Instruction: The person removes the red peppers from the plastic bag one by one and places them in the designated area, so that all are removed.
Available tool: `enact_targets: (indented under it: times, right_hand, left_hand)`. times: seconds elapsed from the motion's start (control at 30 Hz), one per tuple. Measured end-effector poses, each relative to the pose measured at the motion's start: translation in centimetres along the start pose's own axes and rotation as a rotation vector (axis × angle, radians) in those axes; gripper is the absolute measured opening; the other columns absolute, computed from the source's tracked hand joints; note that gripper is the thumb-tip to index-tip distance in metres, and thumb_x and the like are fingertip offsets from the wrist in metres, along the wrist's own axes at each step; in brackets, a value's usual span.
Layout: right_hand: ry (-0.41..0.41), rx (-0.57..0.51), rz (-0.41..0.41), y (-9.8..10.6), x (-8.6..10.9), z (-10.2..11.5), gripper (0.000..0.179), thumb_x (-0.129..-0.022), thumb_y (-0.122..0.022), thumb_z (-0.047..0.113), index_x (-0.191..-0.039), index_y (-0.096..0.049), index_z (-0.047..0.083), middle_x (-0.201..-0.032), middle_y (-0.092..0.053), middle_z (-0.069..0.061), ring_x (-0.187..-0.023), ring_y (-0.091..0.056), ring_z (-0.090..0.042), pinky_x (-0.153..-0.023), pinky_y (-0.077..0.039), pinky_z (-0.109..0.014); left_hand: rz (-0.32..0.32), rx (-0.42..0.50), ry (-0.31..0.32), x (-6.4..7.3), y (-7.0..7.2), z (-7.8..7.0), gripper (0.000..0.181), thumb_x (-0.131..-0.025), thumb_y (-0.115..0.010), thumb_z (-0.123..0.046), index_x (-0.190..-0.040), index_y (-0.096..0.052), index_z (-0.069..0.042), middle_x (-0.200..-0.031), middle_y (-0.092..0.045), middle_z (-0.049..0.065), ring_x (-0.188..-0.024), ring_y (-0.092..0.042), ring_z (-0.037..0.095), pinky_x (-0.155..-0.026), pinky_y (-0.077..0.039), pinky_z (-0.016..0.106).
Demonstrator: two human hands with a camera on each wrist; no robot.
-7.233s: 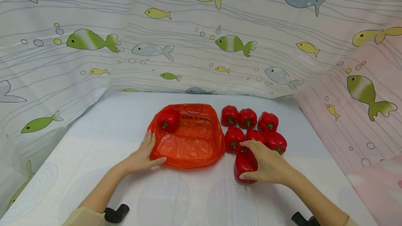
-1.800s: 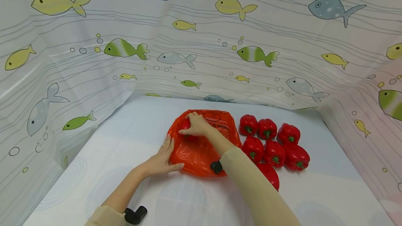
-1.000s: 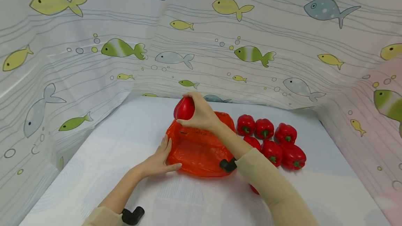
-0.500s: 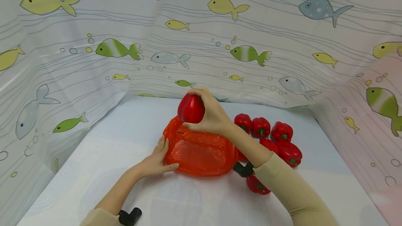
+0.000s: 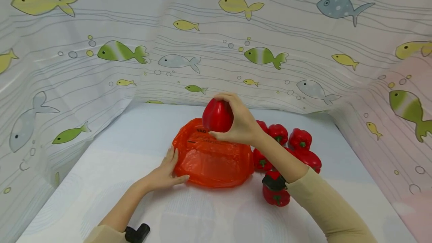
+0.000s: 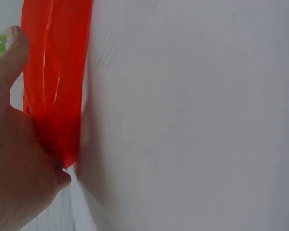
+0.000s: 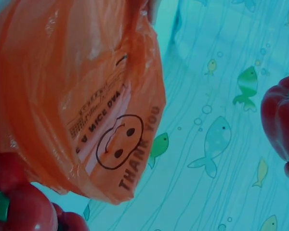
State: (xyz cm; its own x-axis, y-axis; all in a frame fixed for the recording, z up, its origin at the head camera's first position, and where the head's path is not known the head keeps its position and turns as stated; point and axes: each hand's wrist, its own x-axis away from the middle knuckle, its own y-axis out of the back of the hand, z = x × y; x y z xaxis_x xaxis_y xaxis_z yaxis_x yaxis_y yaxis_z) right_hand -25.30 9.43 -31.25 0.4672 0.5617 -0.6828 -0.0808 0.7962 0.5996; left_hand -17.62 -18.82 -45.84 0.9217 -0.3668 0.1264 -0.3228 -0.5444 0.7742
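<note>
In the head view my right hand (image 5: 241, 123) grips a red bell pepper (image 5: 217, 115) in the air, over the back part of an orange plastic bag (image 5: 212, 166). The bag lies with its mouth spread and printed lettering on its inside. My left hand (image 5: 164, 173) rests against the bag's left edge, thumb and fingers spread. The left wrist view has that hand (image 6: 19, 163) touching the bag's side (image 6: 58, 72). At the right edge of the right wrist view is the held pepper (image 7: 282, 115), its green stem showing, with the hand mostly out of frame.
Several more bell peppers (image 5: 300, 138) stand on the white table right of the bag, partly hidden by my right forearm. One pepper (image 5: 276, 194) sits nearer the front, behind the black wrist camera (image 5: 274, 181). A fish-patterned curtain (image 5: 216, 48) surrounds the table.
My right hand has lifted the bell pepper out of the bag and carried it up and to the right. The left hand stays at the bag's edge.
</note>
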Motion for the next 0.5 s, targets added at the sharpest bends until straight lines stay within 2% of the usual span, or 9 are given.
enact_targets:
  times: [0.5]
  right_hand:
    - [-0.048, 0.027, -0.004, 3.4, 3.2, 0.2, 0.086, -0.063, -0.089, 0.013, -0.134, -0.041, 0.005, -0.135, -0.045, -0.008, -0.121, -0.047, -0.023, -0.082, -0.055, -0.041]
  left_hand:
    - [-0.014, -0.017, 0.000, -0.3, -0.2, -0.2, 0.110, -0.086, -0.064, -0.052, -0.148, -0.001, 0.013, -0.155, 0.014, 0.029, -0.142, 0.008, 0.046, -0.110, -0.012, 0.063]
